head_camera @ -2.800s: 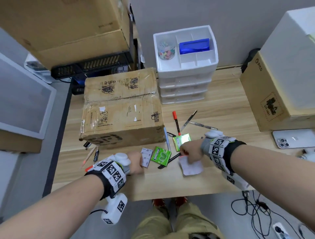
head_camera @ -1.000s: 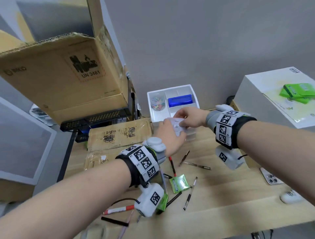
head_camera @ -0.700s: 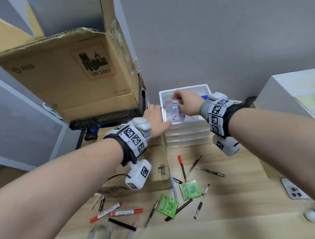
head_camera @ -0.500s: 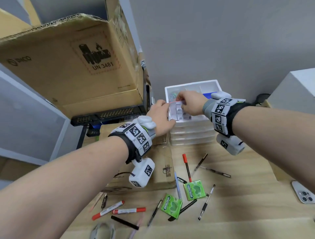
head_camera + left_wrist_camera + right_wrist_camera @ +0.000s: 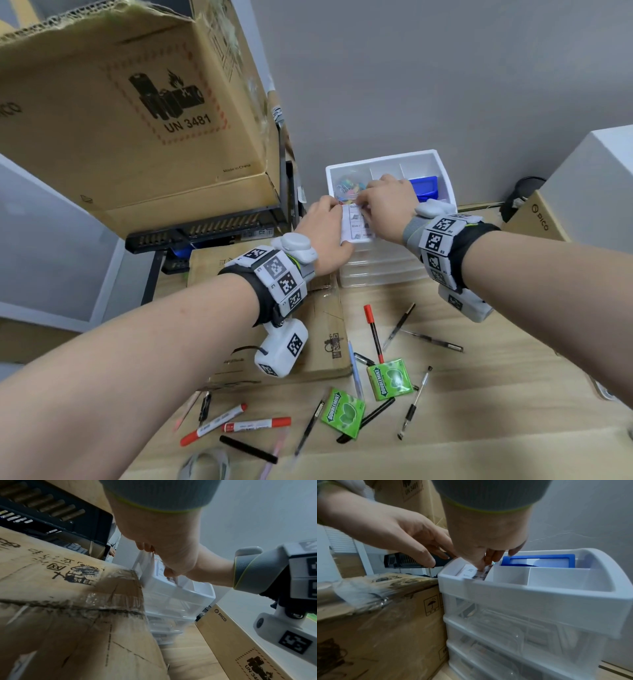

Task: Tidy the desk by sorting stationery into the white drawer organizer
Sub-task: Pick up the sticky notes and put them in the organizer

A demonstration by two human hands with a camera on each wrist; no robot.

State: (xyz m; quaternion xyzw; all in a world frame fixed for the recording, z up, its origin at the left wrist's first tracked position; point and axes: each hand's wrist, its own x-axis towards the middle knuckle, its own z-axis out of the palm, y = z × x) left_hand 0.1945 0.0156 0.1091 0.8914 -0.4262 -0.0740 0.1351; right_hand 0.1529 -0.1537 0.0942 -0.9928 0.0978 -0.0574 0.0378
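The white drawer organizer (image 5: pixel 445 178) stands at the back of the desk, its top tray open. A clear cup of coloured clips (image 5: pixel 347 186) and a blue box (image 5: pixel 424 185) sit in the tray. Both hands hold a white note pack (image 5: pixel 356 226) over the tray's front-left compartment. My left hand (image 5: pixel 337 222) grips its left edge between thumb and fingers. My right hand (image 5: pixel 368 205) pinches its top. In the right wrist view the note pack (image 5: pixel 467 572) sits partly inside the organizer (image 5: pixel 539 592), with my right fingers (image 5: pixel 481 563) on it.
A taped cardboard box (image 5: pixel 260 335) lies against the organizer's left side. Pens, red markers (image 5: pixel 255 426) and two green gum packs (image 5: pixel 390 378) are scattered on the desk in front. A large box (image 5: pixel 137 120) sits on a shelf at the left, and a PICO box (image 5: pixel 534 222) at the right.
Both hands carried the white note pack from the desk front up to the organizer. Over the last half second it has sunk lower into the front-left compartment.
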